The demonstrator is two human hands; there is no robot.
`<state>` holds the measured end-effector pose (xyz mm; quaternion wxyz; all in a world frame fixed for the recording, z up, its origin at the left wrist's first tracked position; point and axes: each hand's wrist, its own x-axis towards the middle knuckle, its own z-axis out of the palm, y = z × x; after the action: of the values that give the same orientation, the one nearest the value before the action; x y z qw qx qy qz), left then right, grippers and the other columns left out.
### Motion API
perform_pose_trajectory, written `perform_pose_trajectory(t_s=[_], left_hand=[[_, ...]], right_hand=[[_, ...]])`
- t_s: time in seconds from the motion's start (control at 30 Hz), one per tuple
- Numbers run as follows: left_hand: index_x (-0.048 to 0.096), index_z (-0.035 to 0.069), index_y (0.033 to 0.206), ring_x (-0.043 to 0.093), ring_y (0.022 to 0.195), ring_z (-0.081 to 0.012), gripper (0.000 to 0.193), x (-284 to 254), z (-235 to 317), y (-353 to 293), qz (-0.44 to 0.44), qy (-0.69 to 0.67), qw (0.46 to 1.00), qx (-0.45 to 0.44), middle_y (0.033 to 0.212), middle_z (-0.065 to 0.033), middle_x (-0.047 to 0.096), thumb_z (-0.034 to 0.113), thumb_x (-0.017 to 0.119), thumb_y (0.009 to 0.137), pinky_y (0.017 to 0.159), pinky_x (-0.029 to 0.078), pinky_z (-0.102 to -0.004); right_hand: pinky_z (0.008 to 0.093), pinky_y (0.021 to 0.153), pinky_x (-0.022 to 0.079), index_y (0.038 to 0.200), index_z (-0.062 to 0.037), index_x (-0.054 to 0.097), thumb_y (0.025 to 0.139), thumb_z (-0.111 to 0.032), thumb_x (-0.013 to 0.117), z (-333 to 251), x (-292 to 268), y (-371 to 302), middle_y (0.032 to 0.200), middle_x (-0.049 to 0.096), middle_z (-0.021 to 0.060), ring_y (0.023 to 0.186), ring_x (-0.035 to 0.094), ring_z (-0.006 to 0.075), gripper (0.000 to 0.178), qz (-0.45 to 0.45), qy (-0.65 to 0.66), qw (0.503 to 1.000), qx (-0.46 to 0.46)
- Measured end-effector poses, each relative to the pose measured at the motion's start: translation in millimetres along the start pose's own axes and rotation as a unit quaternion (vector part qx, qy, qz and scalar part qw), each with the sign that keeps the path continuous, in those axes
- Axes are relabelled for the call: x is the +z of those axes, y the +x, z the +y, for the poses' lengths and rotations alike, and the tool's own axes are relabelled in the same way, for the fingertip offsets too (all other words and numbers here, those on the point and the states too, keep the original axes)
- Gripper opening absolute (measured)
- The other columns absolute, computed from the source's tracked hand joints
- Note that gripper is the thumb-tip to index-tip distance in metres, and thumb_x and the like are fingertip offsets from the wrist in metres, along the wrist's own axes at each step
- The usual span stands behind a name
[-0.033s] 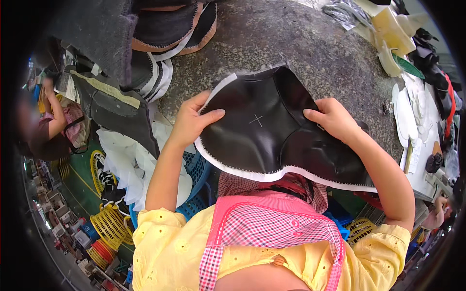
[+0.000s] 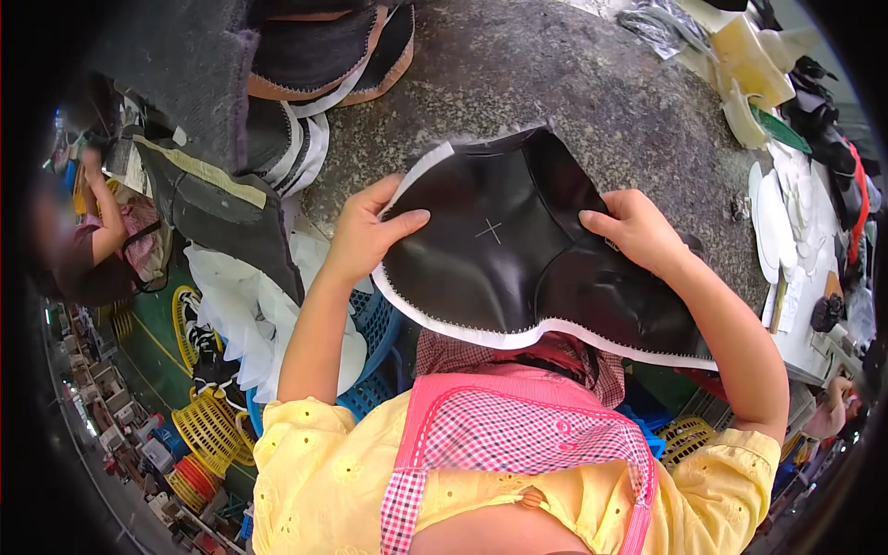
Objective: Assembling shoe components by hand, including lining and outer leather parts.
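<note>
A glossy black leather boot upper (image 2: 462,250) is stretched between my two hands above the near edge of the worktable. A white lining strip with zigzag stitching runs along its lower edge, and a pale cross mark shows on its face. My left hand (image 2: 368,231) pinches the left side, thumb on top and fingers underneath. On the upper right side, my right hand (image 2: 638,229) grips it the same way, thumb on the leather. The fingers beneath the piece are hidden.
The speckled dark tabletop (image 2: 555,83) lies beyond. Stacked black upper pieces (image 2: 314,55) are at the far left. White cut pieces (image 2: 772,222) lie on the right. Yellow baskets (image 2: 213,430) and a blue basket (image 2: 375,333) stand below; another person (image 2: 92,222) is at left.
</note>
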<state>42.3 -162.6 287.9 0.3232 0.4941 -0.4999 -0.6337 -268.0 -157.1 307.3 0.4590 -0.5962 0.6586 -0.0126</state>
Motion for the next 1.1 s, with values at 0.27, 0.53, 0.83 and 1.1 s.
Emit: perform_pose_trajectory(t_s=[0.27, 0.53, 0.83, 1.1], left_hand=[[0.06, 0.0, 0.097, 0.052, 0.075, -0.0059, 0.026, 3, -9, -1, 0.017, 0.098, 0.995, 0.008, 0.082, -0.0008, 0.061, 0.006, 0.067, 0.074, 0.068, 0.044, -0.0226], [0.056, 0.004, 0.108, 0.06, 0.074, -0.0195, 0.039, 19, 1, -6, 0.089, 0.296, 0.949, 0.06, 0.089, -0.0101, 0.061, 0.012, 0.07, 0.073, 0.069, 0.047, -0.03], [0.057, 0.006, 0.096, 0.05, 0.099, -0.0275, 0.042, 56, 63, 104, -0.249, 0.396, 0.819, 0.334, 0.104, -0.0116, 0.053, 0.02, 0.076, 0.061, 0.083, 0.041, -0.0345], [0.062, 0.002, 0.072, 0.057, 0.07, -0.0172, 0.03, 79, 81, 68, -0.244, 0.251, 0.895, 0.278, 0.074, -0.0061, 0.059, 0.008, 0.081, 0.05, 0.066, 0.044, -0.0272]], right_hand=[[0.0326, 0.055, 0.04, 0.077, 0.005, 0.056, 0.08, -0.021, 0.06, 0, 2, -2, 0.057, 0.051, 0.0079, 0.056, 0.047, 0.0112, 0.027, 0.029, -0.013, 0.999, -0.033], [0.0383, 0.059, 0.041, 0.076, 0.004, 0.054, 0.079, -0.021, 0.061, -3, 6, -7, 0.06, 0.051, 0.019, 0.057, 0.052, 0.0299, 0.027, 0.081, -0.031, 0.995, -0.053], [0.0409, 0.061, 0.042, 0.075, 0.0032, 0.051, 0.075, -0.023, 0.064, -1, 7, -13, 0.065, 0.054, 0.0214, 0.067, 0.056, 0.0374, 0.029, 0.114, -0.028, 0.99, -0.077], [0.0361, 0.065, 0.044, 0.079, -0.0067, 0.055, 0.06, -0.015, 0.074, -7, -11, -47, 0.079, 0.052, 0.0084, 0.075, 0.054, 0.0282, 0.027, 0.199, 0.066, 0.94, -0.269]])
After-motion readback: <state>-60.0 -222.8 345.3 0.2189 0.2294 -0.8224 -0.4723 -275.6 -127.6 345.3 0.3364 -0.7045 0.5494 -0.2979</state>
